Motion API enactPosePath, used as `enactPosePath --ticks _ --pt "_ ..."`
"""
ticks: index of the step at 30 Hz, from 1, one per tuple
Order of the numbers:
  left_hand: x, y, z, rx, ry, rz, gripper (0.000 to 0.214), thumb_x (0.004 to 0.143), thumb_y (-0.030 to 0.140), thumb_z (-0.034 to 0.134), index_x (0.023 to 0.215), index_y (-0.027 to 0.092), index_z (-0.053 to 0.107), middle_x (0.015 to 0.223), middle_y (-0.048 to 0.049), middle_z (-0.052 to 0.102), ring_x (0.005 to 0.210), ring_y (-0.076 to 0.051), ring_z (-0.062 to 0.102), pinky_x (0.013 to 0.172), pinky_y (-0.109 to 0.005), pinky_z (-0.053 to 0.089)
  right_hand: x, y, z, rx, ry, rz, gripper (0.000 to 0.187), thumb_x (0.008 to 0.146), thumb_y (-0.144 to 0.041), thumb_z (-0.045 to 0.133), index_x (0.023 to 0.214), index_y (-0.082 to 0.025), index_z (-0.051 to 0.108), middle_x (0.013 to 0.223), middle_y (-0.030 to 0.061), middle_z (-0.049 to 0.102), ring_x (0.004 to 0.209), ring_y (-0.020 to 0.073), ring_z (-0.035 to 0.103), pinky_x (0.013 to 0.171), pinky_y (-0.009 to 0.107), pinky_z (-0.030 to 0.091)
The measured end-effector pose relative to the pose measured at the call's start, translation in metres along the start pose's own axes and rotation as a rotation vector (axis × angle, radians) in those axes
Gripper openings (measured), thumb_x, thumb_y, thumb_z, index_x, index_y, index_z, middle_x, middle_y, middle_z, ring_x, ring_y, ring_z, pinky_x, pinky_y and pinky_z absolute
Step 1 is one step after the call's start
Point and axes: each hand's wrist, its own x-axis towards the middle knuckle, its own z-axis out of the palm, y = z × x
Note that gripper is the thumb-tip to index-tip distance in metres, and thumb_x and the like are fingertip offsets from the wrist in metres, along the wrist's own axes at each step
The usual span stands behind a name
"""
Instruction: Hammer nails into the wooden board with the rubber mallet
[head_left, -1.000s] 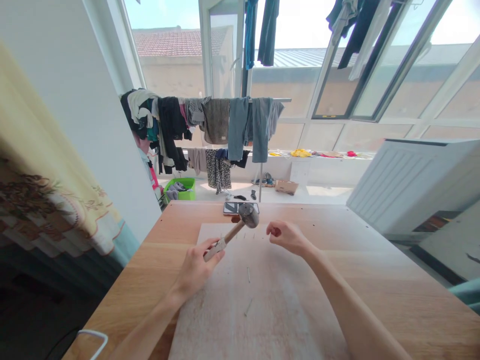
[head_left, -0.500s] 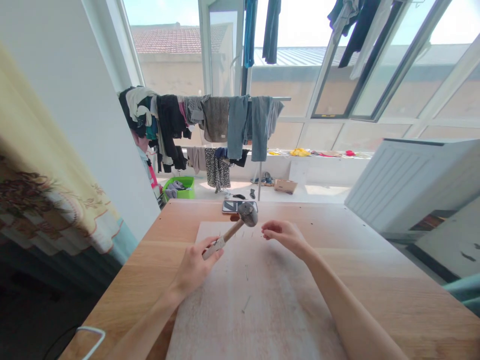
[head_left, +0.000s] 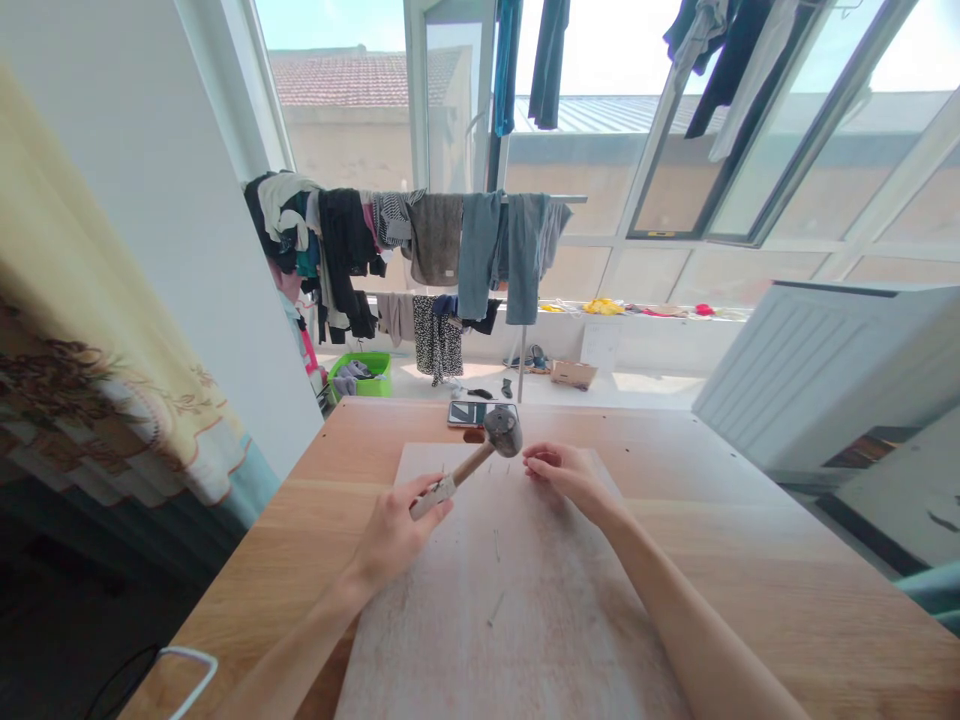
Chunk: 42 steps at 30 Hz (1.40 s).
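Observation:
My left hand (head_left: 397,525) is closed round the wooden handle of a hammer (head_left: 491,442), whose grey head hangs just above the far end of a pale board (head_left: 525,620). My right hand (head_left: 561,472) rests on the board beside the hammer head, fingers pinched together on something too small to make out. Two loose nails (head_left: 496,545) lie on the board between my arms. Several thin nails stand upright near the board's far edge.
The board lies on a wooden table (head_left: 750,520). A phone (head_left: 469,412) rests at the table's far edge. Beyond stand a drying rack full of clothes (head_left: 420,250), a green basket (head_left: 360,376), and a white panel (head_left: 825,370) at right. A curtain (head_left: 90,350) hangs at left.
My right hand has slid left toward the hammer head and lowered onto the board. The hammer has stayed almost in place.

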Motion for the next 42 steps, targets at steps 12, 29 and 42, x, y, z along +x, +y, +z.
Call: enactPosePath --ticks 12,29,42 --pt "-0.002 0.004 0.002 -0.002 -0.013 0.007 0.036 0.083 0.041 0.066 0.115 0.024 0.073 0.104 -0.0038 0.077 0.099 -0.023 0.071 0.086 -0.029 0.055 -0.003 -0.001 0.004 -0.376 0.052 -0.189 0.023 0.075 -0.025 0.060 0.096 -0.021 0.068 0.079 0.0017 0.074 0.074 0.0190 0.068 0.077 0.031 0.050" --pt "0.017 0.030 0.007 0.064 -0.119 0.050 0.036 0.079 0.036 0.068 0.112 0.025 0.075 0.113 -0.0039 0.075 0.105 -0.026 0.069 0.095 -0.033 0.051 -0.004 -0.001 0.003 -0.518 0.098 -0.166 0.013 0.075 -0.023 0.063 0.088 -0.025 0.063 0.078 0.0005 0.073 0.074 0.0198 0.066 0.068 0.026 0.048" --pt "0.012 0.017 0.019 0.103 -0.103 0.029 0.038 0.081 0.039 0.068 0.115 0.025 0.073 0.108 -0.0074 0.076 0.103 -0.027 0.069 0.091 -0.034 0.052 -0.005 -0.002 0.000 -0.557 0.073 -0.189 0.020 0.075 -0.024 0.063 0.095 -0.024 0.062 0.083 0.0002 0.073 0.076 0.0192 0.067 0.067 0.025 0.048"
